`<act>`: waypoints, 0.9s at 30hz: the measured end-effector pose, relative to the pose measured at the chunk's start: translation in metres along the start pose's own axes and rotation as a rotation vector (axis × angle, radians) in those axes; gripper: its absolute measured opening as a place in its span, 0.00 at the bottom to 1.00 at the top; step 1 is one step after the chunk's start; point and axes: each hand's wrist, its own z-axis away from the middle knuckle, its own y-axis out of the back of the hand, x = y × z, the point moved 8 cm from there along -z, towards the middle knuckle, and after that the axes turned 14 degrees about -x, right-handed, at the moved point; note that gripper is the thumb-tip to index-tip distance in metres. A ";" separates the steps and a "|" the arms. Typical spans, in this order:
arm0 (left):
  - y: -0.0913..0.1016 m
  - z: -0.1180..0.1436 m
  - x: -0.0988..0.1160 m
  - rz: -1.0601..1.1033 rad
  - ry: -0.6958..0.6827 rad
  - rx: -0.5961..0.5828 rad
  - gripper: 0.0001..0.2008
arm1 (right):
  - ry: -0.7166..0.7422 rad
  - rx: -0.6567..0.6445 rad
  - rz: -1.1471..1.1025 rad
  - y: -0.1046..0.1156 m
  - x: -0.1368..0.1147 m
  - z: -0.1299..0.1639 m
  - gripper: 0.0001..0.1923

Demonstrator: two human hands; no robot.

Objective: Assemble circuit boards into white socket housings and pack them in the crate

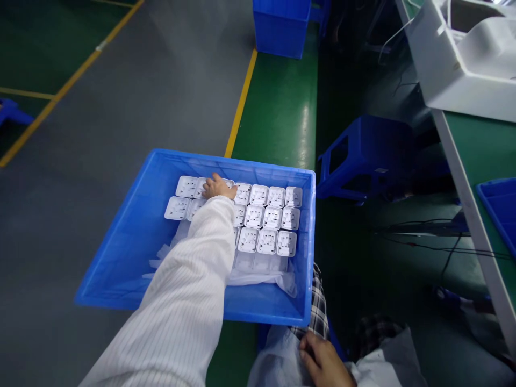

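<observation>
A blue plastic bin point(116, 242) holds rows of small white square plastic housings point(254, 216) with dark slots and marks inside. My left hand point(220, 187) reaches over its far row, fingers and thumb apart, resting on the housings there. Its palm and sleeve cover part of the rows, so I cannot see whether a housing is lifted. My right hand point(322, 360) lies on my lap beside the bin's near right corner, its fingers curled in and nothing visible in them. Under the nearest housings, a thin white sheet point(262, 278) spreads over another layer.
To the right, a blue stool point(363, 153) stands by a green-topped workbench point(475, 140). The bench carries a white foam box point(475, 70) and a blue tray point(502, 209). Another blue bin point(282, 29) sits ahead on the floor. Cables hang below the bench.
</observation>
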 end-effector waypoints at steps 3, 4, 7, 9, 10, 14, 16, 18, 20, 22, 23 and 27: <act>-0.004 -0.006 0.002 -0.015 0.025 0.003 0.41 | 0.002 0.000 -0.006 0.001 0.001 0.001 0.03; -0.006 -0.009 0.002 -0.018 0.025 0.005 0.41 | 0.004 0.001 -0.008 0.001 0.001 0.002 0.03; -0.009 -0.015 0.003 -0.029 0.016 0.008 0.44 | 0.000 0.001 -0.008 0.002 0.002 0.001 0.04; -0.009 -0.015 0.002 -0.038 0.013 0.017 0.46 | -0.003 -0.002 -0.003 0.002 0.003 0.000 0.04; -0.009 -0.013 0.002 -0.044 0.013 0.032 0.46 | -0.002 -0.008 0.002 0.002 0.004 0.000 0.04; 0.002 -0.001 0.005 -0.067 0.005 0.142 0.44 | 0.027 -0.026 0.021 0.002 0.004 -0.002 0.03; 0.011 0.004 0.005 -0.054 -0.019 0.177 0.43 | 0.044 -0.027 0.015 0.003 0.003 -0.002 0.03; 0.024 0.003 -0.002 -0.011 -0.029 0.192 0.43 | 0.049 -0.025 0.004 0.003 0.001 -0.001 0.03; 0.041 -0.001 -0.017 0.034 -0.007 0.209 0.42 | 0.047 -0.023 0.000 0.003 0.001 -0.001 0.04; 0.060 -0.009 -0.038 0.052 0.042 0.226 0.40 | 0.046 -0.027 0.004 0.002 0.002 -0.002 0.05; 0.069 -0.013 -0.050 0.052 0.068 0.226 0.39 | 0.049 -0.031 0.010 0.001 0.004 -0.003 0.05; 0.089 -0.033 -0.092 0.047 0.144 0.160 0.39 | 0.029 -0.066 0.011 -0.004 0.016 -0.010 0.06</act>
